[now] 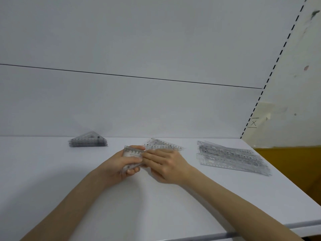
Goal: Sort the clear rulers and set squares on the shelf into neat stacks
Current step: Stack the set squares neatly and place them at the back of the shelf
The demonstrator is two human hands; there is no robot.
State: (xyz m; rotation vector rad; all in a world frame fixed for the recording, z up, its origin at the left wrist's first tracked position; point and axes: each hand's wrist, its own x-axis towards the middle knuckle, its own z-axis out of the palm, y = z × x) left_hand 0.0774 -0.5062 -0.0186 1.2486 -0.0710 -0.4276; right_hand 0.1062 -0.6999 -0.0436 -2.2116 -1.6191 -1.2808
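Clear set squares (132,154) are gripped by the left hand (119,166) and touched by the extended fingers of the right hand (166,166) above the shelf (156,206), where one stack (88,142) is judged done while loose squares (163,145) and splayed rulers (231,157) are left.

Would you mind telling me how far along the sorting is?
Done: one neat set-square stack at back left. In hand: the left hand grips a bundle of set squares; the right hand touches it. Left: loose set squares behind the hands and the splayed ruler pile.
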